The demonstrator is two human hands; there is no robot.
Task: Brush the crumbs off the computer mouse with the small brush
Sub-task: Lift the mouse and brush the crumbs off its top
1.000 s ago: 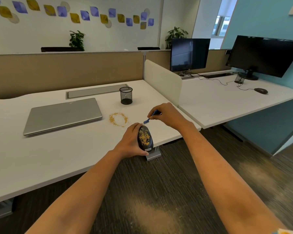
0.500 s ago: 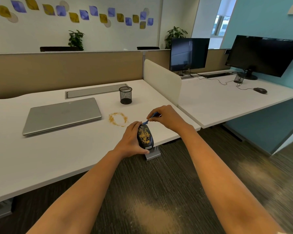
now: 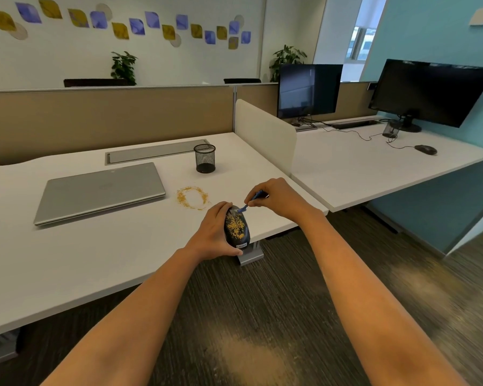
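A black computer mouse [image 3: 237,228] dusted with yellow crumbs is held tilted above the desk's front edge by my left hand [image 3: 212,232], which wraps its left side. My right hand [image 3: 273,197] pinches a small blue brush [image 3: 248,203] by its handle. The brush tip rests on the mouse's top end, near the scroll wheel. A ring of yellow crumbs [image 3: 192,197] lies on the white desk [image 3: 95,254] just beyond the mouse.
A shut silver laptop [image 3: 101,192] lies at the desk's left. A black mesh pen cup [image 3: 205,158] stands behind the crumb ring. A white divider [image 3: 265,135] separates the neighbouring desk with two monitors and another mouse [image 3: 425,149]. Carpet lies below.
My right hand has lowered the brush toward the mouse until its tip meets the top end. My left hand keeps the mouse in nearly the same place.
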